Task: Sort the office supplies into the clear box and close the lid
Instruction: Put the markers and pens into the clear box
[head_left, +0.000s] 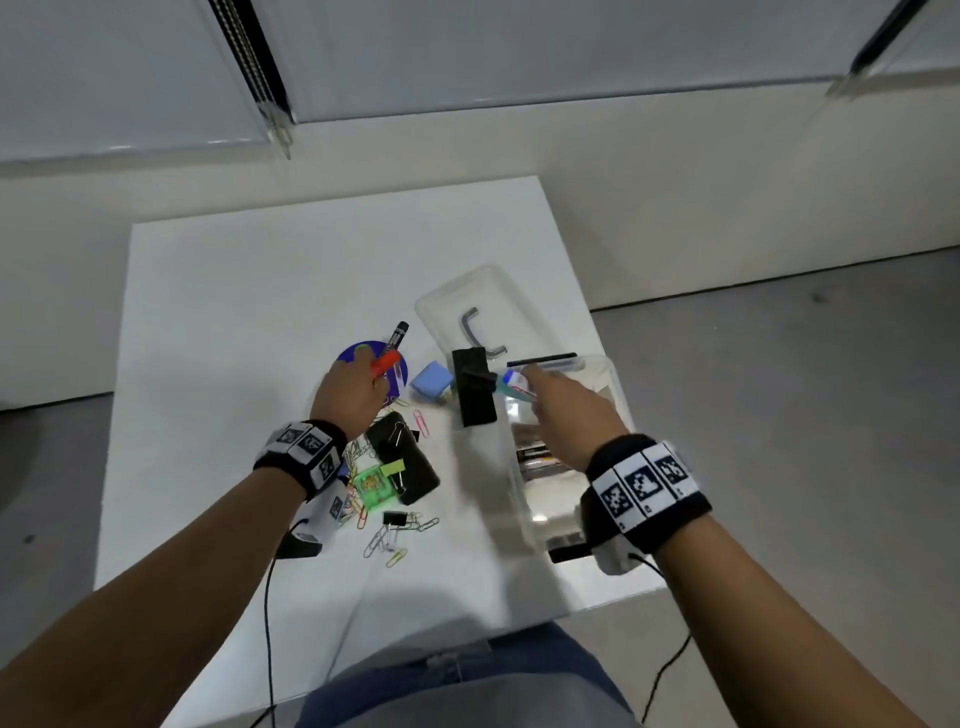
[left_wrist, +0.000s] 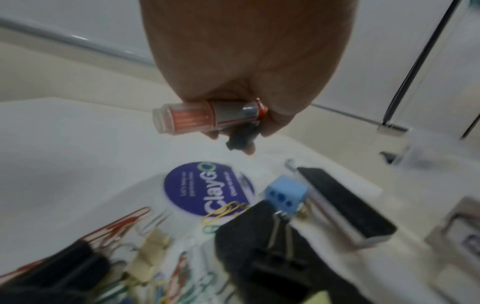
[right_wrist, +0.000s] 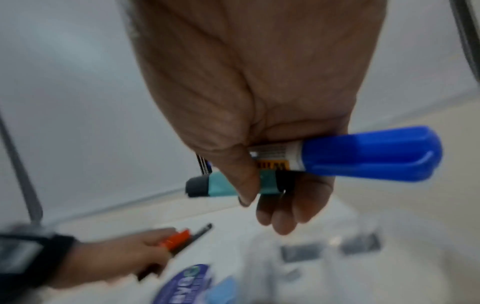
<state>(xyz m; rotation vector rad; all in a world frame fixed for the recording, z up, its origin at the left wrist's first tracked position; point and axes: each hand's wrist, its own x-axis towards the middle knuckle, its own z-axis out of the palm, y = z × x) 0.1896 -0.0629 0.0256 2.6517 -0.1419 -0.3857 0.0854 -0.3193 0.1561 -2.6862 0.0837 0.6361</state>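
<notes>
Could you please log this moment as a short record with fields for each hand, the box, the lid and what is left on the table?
left hand: grips an orange-capped marker and a black marker
right hand: holds a blue-capped marker and a teal pen over the box
clear box: open
lid: off, lying behind the box
table: paper clips, binder clips, blue sharpener, black erasers

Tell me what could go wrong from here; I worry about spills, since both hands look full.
The right hand grips a blue-capped marker and a teal item together over the clear box; one could slip out early. The left hand holds a red-capped tube plus a black marker, so it may fumble either above the loose paper clips.
</notes>
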